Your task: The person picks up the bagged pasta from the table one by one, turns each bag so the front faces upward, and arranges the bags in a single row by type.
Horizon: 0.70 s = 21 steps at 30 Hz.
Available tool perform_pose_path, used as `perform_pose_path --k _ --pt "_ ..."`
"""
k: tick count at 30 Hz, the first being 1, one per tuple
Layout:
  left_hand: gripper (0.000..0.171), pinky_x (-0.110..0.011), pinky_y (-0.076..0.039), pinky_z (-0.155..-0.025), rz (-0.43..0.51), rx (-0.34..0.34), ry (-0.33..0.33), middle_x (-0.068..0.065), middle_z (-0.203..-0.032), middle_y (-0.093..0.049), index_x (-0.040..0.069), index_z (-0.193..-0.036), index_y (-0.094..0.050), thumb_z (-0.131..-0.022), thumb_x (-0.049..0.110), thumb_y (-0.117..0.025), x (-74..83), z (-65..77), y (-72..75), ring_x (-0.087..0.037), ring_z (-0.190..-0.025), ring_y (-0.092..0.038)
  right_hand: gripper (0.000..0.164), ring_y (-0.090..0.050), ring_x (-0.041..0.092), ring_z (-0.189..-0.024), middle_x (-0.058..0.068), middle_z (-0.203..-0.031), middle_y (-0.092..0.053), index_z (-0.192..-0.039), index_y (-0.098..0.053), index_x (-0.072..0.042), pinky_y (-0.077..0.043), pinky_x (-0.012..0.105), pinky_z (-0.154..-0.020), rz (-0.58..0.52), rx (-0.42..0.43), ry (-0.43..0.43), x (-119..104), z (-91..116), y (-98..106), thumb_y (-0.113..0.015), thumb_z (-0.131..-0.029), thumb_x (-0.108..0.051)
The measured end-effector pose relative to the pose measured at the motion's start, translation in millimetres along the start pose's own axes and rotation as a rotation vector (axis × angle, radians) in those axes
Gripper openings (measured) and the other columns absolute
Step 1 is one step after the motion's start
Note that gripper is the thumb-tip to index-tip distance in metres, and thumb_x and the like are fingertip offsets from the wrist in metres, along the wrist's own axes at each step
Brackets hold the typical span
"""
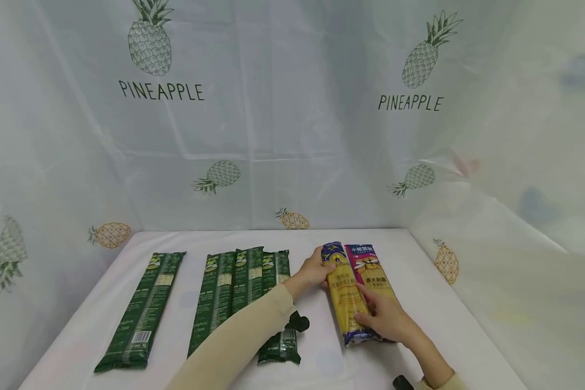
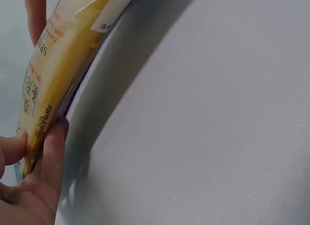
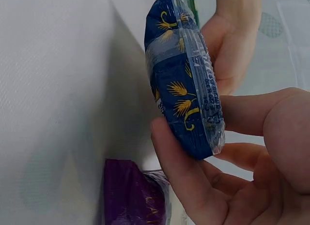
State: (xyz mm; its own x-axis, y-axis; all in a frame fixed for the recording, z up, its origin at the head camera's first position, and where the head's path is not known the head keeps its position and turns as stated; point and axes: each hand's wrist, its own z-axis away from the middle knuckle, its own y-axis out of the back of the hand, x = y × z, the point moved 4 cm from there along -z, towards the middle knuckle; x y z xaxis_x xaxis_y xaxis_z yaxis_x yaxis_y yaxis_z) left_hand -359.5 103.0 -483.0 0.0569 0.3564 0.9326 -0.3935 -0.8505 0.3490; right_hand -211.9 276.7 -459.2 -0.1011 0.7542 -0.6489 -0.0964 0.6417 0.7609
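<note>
A yellow pasta pack with blue ends [image 1: 342, 287] is held between both hands on the right part of the table. My left hand [image 1: 314, 269] grips its far end; the left wrist view shows the thumb on one face of the pasta pack [image 2: 65, 65] and fingers on the other. My right hand [image 1: 386, 318] pinches the near end, whose blue wrapper [image 3: 177, 89] lies between thumb and fingers in the right wrist view. Close on its right lies a pink-and-yellow pasta pack [image 1: 372, 271], its lower part partly covered by the right hand.
Three dark green packs lie side by side at mid-table, the rightmost green pack [image 1: 278, 265] partly behind the left forearm. Another green pack [image 1: 141, 314] lies apart on the left. Pineapple-print curtains [image 1: 283, 135] enclose the white table [image 1: 322, 352].
</note>
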Motion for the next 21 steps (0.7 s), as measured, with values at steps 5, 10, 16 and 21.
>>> perform_pose_path --k 5,10,16,21 --pt "0.073 -0.032 -0.060 -0.058 -0.037 0.004 -0.009 -0.025 -0.122 -0.067 0.007 -0.169 -0.023 -0.109 0.021 -0.063 -3.4 -5.2 -6.0 -0.014 -0.059 -0.062 0.076 -0.044 0.011 -0.058 0.000 -0.068 -0.051 -0.158 -0.048 -0.001 -0.033 0.025 -0.052 0.023 0.032 -0.017 4.8 -3.7 -3.4 -0.084 -0.093 -0.020" --pt "0.072 -0.029 -0.057 -0.055 -0.062 -0.008 -0.045 -0.024 -0.120 -0.069 0.006 -0.169 -0.024 -0.110 0.019 -0.062 -6.1 -11.4 -11.0 -0.013 -0.057 -0.061 0.072 -0.041 0.011 -0.057 -0.001 -0.065 -0.049 -0.154 -0.055 -0.003 -0.029 0.025 -0.052 0.094 0.097 -0.057 4.2 -6.2 -6.1 -0.086 -0.090 -0.016" --pt "0.069 -0.027 -0.055 -0.048 -0.137 0.018 -0.062 -0.026 -0.132 -0.065 0.006 -0.167 -0.033 -0.108 0.019 -0.066 -8.5 -24.4 -15.2 -0.012 -0.051 -0.058 0.070 -0.043 0.014 -0.061 -0.001 -0.067 -0.051 -0.150 -0.059 -0.001 -0.031 0.027 -0.056 0.209 0.137 -0.082 -0.9 -7.8 -8.0 -0.087 -0.089 -0.019" --pt "0.071 -0.025 -0.054 -0.048 -0.203 0.034 -0.049 -0.028 -0.146 -0.057 0.005 -0.167 -0.032 -0.108 0.022 -0.066 -7.8 -27.2 -15.4 -0.017 -0.055 -0.064 0.065 -0.044 0.015 -0.064 0.000 -0.070 -0.051 -0.148 -0.061 0.001 -0.034 0.030 -0.058 0.260 0.164 -0.082 -4.6 -8.4 -10.0 -0.085 -0.091 -0.020"
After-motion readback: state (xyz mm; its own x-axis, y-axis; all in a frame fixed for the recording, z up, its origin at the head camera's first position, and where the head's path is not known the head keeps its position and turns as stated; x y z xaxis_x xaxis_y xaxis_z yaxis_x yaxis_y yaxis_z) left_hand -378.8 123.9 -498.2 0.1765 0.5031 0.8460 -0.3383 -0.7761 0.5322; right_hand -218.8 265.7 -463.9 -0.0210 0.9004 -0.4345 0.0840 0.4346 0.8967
